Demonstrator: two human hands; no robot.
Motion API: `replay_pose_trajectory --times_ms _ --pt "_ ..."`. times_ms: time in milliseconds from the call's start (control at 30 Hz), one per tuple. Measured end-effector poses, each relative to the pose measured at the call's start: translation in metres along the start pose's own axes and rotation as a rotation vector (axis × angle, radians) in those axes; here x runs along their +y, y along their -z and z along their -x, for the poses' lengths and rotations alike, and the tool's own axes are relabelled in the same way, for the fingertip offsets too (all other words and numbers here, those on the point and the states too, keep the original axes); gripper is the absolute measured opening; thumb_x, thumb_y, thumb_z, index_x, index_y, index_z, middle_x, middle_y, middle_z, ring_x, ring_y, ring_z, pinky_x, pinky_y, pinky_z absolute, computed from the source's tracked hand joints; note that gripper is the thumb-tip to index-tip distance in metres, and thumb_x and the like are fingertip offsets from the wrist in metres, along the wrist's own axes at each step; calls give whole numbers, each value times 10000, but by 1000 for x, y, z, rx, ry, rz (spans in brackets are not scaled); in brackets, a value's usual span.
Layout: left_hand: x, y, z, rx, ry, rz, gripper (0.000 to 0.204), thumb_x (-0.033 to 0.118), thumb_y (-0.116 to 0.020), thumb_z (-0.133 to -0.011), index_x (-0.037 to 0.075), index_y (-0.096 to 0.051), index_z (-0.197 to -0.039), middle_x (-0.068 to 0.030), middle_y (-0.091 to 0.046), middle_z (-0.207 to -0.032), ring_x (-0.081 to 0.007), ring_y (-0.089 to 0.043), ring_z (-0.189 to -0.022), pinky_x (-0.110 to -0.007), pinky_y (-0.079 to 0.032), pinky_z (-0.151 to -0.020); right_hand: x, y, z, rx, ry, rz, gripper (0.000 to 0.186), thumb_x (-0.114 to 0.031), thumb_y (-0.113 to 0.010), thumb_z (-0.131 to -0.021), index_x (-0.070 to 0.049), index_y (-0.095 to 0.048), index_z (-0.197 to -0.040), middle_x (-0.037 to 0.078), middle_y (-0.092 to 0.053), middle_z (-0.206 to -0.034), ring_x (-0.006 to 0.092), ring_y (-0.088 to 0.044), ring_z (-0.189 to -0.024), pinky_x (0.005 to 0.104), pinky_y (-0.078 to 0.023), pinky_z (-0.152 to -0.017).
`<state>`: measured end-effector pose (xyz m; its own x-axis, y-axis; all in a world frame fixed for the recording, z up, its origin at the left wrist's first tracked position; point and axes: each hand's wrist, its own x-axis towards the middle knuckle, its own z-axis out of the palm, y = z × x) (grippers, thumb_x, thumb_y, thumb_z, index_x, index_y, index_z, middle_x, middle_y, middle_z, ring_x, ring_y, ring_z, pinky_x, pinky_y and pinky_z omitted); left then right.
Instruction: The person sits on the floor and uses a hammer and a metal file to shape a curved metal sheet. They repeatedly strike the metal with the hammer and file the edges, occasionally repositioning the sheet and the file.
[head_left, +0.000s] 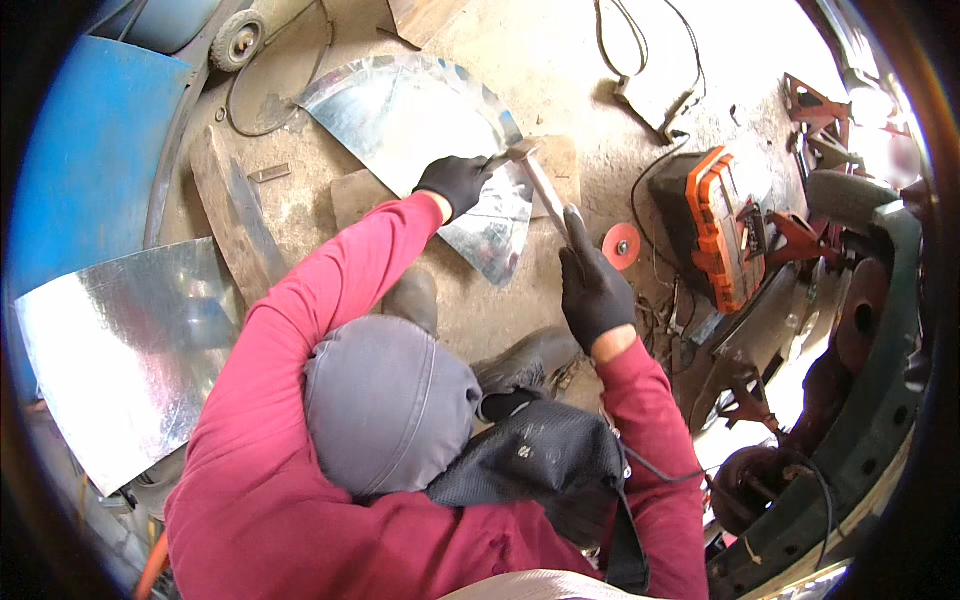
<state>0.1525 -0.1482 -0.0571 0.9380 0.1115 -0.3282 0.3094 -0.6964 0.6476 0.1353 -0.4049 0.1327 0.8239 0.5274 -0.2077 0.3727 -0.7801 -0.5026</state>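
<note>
A fan-shaped piece of shiny sheet metal [390, 115] lies on the floor in front of me, partly over a wooden board [556, 165]. My left hand [452, 188], in a black glove, is closed above the sheet around a short, thin metal tool [496, 162]; its exact kind is too small to tell. My right hand [597, 285], gloved alike, grips the handle of a hammer [545, 188]. The hammer's head is right beside the tip of the short tool, over the sheet's right part. Whether they touch cannot be made out.
To the right stand a black and orange toolbox [715, 230], red jack stands [820, 110] and a red disc [621, 246]. Cables [690, 60] run across the floor. At left are a blue panel [100, 150], a wooden plank [235, 215] and another metal sheet [130, 350].
</note>
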Motion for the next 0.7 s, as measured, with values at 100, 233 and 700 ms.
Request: replay_pose_trajectory --times_ms 100,233,700 --pt "-13 7 3 46 75 66 425 479 -632 -1011 92 -806 -988 -213 -760 -977 -408 -731 -919 -483 -573 -837 -8 10 -11 86 -42 -216 585 -72 -629 -1037 -157 -488 -1599 266 -727 -1098 427 -736 -966 435 -572 -798" --pt "-26 -26 8 159 24 148 407 483 -649 -999 115 -823 -1014 -171 -775 -969 -391 -741 -909 -467 -581 -833 -7 20 -4 153 5 -309 568 -38 -619 -1050 -24 -458 -1594 266 -603 -1486 254 -713 -1189 311 -528 -977" --pt "-14 -17 -2 146 -187 -164 362 409 -628 -1009 104 -821 -975 -156 -786 -995 -352 -726 -951 -466 -520 -929 -7 10 5 -113 -221 17 573 -123 -611 -1050 -185 -463 -1599 313 -677 -1246 467 -718 -941 497 -569 -777"
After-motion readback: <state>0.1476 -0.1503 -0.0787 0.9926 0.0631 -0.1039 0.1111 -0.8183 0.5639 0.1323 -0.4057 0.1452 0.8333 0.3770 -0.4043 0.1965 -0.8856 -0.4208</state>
